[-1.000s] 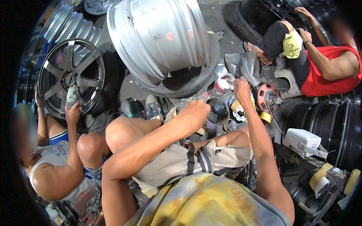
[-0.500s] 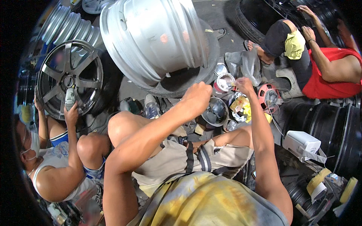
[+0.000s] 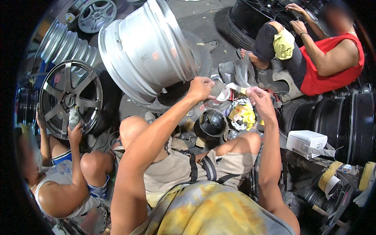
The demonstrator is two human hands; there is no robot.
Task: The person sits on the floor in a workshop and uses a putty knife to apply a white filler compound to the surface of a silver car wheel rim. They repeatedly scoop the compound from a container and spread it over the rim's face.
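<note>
My left hand (image 3: 201, 89) is closed on a thin grey flat plate (image 3: 217, 89), held over an open can (image 3: 224, 96) of pale material. In the fingers of my right hand (image 3: 259, 101) is a small flat spreader (image 3: 237, 88), whitish at its tip and yellowish near my fingertips. Its tip points toward the grey plate, a short gap apart. Beyond my left hand a large silver wheel rim (image 3: 145, 55) rests tilted on a dark tyre (image 3: 201, 58). Fingers partly cover the held ends of both tools.
Below my hands stand a bucket (image 3: 212, 122) with dark contents and a container of crumpled yellow and white scraps (image 3: 241, 114). At left a person holds a power tool (image 3: 73, 117) against a dark spoked wheel (image 3: 70, 98). A person in red (image 3: 333, 62) sits right, near a white box (image 3: 306, 144).
The spreader has come away from the can in my right hand. My left hand, with the grey plate now visible, is over the can. The whole view has shifted.
</note>
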